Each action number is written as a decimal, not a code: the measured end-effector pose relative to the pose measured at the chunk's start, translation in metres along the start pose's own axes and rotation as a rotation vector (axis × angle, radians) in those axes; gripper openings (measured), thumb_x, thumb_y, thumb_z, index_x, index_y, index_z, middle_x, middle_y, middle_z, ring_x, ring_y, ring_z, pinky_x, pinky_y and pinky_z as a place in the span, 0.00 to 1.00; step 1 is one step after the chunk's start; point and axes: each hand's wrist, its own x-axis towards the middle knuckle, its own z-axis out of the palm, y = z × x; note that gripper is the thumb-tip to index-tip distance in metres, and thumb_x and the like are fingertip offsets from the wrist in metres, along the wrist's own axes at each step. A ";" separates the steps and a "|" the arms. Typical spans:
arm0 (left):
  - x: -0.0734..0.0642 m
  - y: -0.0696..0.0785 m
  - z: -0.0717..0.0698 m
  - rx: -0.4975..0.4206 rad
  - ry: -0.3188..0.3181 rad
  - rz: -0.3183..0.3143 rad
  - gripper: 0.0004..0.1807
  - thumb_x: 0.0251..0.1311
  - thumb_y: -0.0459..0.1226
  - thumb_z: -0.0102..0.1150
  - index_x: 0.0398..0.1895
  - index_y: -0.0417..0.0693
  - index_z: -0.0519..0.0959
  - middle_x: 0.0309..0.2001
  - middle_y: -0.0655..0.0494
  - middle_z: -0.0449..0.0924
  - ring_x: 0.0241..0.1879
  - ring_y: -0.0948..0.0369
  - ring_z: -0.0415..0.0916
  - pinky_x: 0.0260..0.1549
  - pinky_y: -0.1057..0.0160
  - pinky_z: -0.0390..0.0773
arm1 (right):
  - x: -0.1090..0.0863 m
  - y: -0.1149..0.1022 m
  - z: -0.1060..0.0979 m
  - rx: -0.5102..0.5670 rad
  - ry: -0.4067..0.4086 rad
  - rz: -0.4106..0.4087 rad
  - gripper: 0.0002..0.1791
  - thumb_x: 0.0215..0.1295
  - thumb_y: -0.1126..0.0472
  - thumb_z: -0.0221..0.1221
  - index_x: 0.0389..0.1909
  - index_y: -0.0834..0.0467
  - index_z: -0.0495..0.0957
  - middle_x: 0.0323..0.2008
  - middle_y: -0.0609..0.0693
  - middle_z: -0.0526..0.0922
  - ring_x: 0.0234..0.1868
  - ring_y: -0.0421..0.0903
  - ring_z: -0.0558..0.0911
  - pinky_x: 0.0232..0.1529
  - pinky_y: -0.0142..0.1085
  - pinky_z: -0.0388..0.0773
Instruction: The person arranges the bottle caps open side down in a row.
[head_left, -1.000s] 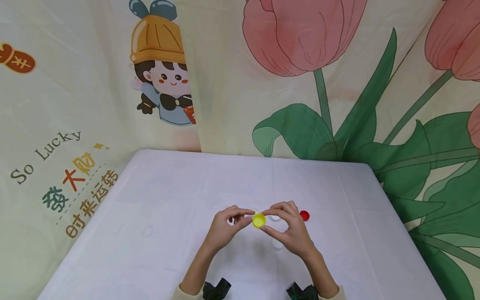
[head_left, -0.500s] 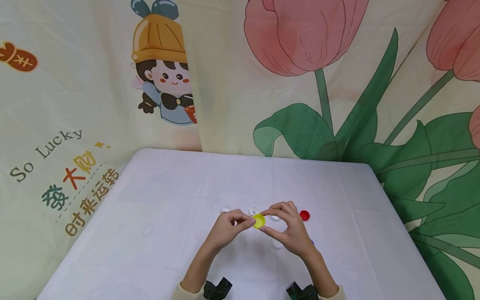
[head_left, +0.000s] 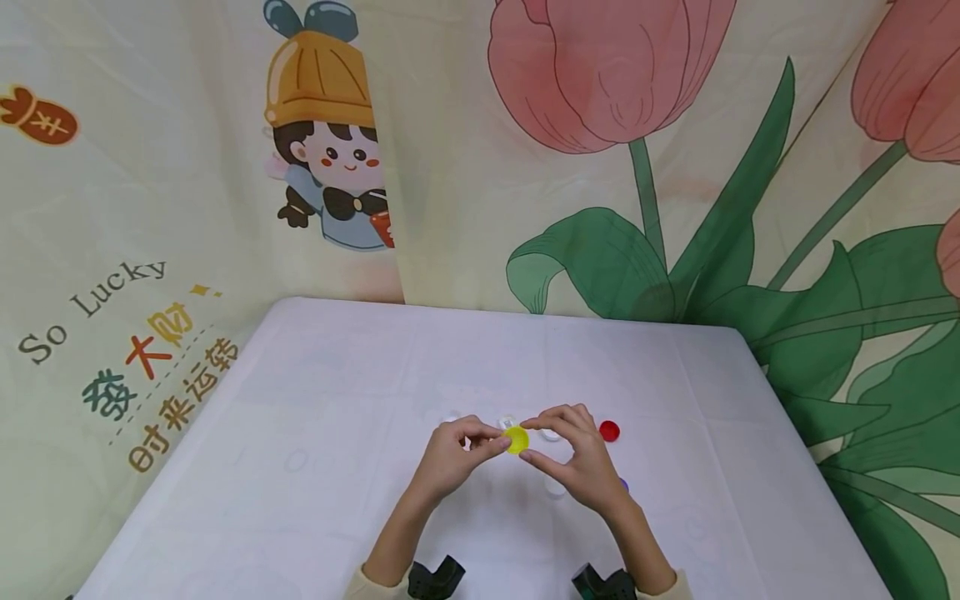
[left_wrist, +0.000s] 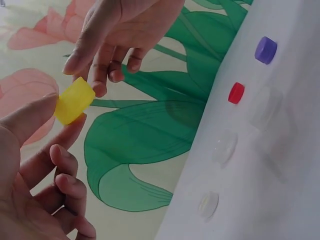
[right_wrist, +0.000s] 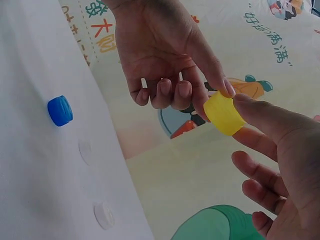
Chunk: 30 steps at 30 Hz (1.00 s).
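A yellow bottle cap is held up between both hands, above the white table. My left hand pinches its left side with thumb and index finger; the other fingers are curled in. My right hand has its index finger at the cap's upper right edge and its thumb at the lower right. In the left wrist view the yellow cap shows its side wall, with the left thumb and index finger on it. The right wrist view has both thumbs meeting over the yellow cap.
On the table lie a red cap, a purple cap and a blue cap. Several clear caps lie among them, one by the right hand and another behind the yellow cap. A printed cloth hangs behind the table.
The left thumb and index finger have closed onto the yellow cap's left side from a looser position. The cap has shifted slightly left; the right hand has barely moved.
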 end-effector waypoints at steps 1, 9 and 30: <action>0.001 -0.005 0.001 0.011 0.016 0.012 0.07 0.47 0.44 0.65 0.30 0.54 0.84 0.20 0.61 0.71 0.25 0.64 0.65 0.24 0.67 0.63 | 0.000 0.000 0.000 -0.002 -0.001 0.013 0.17 0.49 0.49 0.65 0.41 0.47 0.80 0.38 0.38 0.75 0.42 0.37 0.66 0.38 0.36 0.69; 0.000 -0.010 0.001 0.091 0.121 0.225 0.12 0.44 0.49 0.66 0.33 0.60 0.84 0.21 0.68 0.70 0.27 0.60 0.66 0.27 0.67 0.65 | -0.002 0.004 0.003 0.025 -0.036 0.083 0.11 0.54 0.50 0.61 0.38 0.47 0.81 0.38 0.35 0.75 0.42 0.36 0.67 0.36 0.33 0.71; 0.001 -0.009 0.003 0.209 0.179 0.610 0.13 0.43 0.42 0.68 0.36 0.53 0.84 0.23 0.63 0.70 0.29 0.68 0.61 0.29 0.71 0.60 | 0.005 -0.032 -0.012 0.172 -0.101 0.127 0.05 0.58 0.65 0.57 0.33 0.59 0.81 0.38 0.48 0.77 0.42 0.45 0.69 0.40 0.35 0.70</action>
